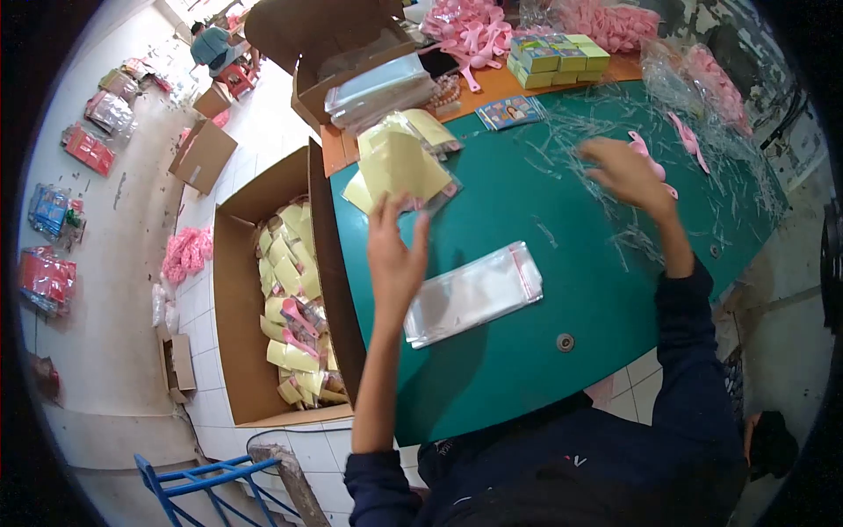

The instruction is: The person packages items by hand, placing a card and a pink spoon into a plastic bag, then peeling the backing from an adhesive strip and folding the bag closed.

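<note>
My left hand [397,259] is open, thumb apart from the fingers, its fingertips right at the lower edge of a pile of clear packets with pale yellow cards [399,167]. Just below that hand lies a stack of clear plastic bags [476,294] with a sealing strip along one end. My right hand [630,174] is open over the green tabletop [492,206], fingers loosely curved and pointing left. Beside its wrist are pink plastic spoons [647,158], partly hidden by the hand. Thin clear plastic strips [562,145] are strewn around it.
A cardboard box [226,351] full of yellow-card packets stands left of the table. At the back are stacked small card bundles [558,60], a pink spoon heap [470,31] and an open carton [307,79]. A blue trolley frame [202,474] stands lower left; a person [211,46] sits far off.
</note>
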### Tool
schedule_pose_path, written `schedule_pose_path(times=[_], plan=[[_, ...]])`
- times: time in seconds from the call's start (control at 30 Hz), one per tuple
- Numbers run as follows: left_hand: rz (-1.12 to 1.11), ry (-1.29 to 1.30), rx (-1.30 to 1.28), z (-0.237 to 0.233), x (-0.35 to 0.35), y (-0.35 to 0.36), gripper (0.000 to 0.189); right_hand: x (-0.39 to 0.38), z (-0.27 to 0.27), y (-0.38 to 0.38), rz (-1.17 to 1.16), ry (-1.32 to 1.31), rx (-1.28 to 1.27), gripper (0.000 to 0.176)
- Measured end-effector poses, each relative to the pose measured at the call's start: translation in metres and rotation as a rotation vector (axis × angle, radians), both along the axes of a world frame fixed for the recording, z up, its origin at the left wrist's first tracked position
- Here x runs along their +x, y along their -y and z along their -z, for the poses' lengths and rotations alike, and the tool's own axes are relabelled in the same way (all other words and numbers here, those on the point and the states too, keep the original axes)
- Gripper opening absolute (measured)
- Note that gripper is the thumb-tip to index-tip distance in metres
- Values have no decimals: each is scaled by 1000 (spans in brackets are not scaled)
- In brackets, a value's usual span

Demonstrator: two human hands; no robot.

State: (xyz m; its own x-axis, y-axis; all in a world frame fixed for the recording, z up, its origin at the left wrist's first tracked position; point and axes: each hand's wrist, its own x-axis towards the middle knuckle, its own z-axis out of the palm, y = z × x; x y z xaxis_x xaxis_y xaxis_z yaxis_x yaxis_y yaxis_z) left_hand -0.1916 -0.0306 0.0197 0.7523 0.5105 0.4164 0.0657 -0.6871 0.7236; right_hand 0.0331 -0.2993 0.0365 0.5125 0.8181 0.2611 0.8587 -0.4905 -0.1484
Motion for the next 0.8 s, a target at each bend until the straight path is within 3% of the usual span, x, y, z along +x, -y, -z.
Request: schedule_pose_path(times=[0.03, 0.07, 0.13, 0.23, 0.33, 0.5, 0.6, 0.67, 0.8], plan=[[72, -7, 71, -5, -8, 11, 30, 14, 4, 31, 351, -24, -109, 29], [120, -37, 151, -4, -15, 21, 27, 10, -11, 51, 552, 1, -263, 25], [124, -86, 148, 2, -23, 41, 26, 40, 17, 117, 617, 80, -162, 21], [220, -149, 227, 9, -19, 50, 27, 36, 25, 146, 450, -49, -122, 14], [324, -203, 273, 26, -10, 49, 30, 28, 25, 146, 466, -86, -37, 16], [-20, -155, 665, 53, -3, 28, 36, 35, -3, 140, 634, 259, 101, 19], [221, -88, 361, 30, -10, 32, 34, 19, -62, 104, 730, 403, 245, 18], [340, -204, 259, 20, -14, 38, 30, 13, -90, 79, 544, 606, 360, 18], [393, -208, 157, 32, -3, 40, 25, -18, -113, 16, 364, 299, 601, 17]])
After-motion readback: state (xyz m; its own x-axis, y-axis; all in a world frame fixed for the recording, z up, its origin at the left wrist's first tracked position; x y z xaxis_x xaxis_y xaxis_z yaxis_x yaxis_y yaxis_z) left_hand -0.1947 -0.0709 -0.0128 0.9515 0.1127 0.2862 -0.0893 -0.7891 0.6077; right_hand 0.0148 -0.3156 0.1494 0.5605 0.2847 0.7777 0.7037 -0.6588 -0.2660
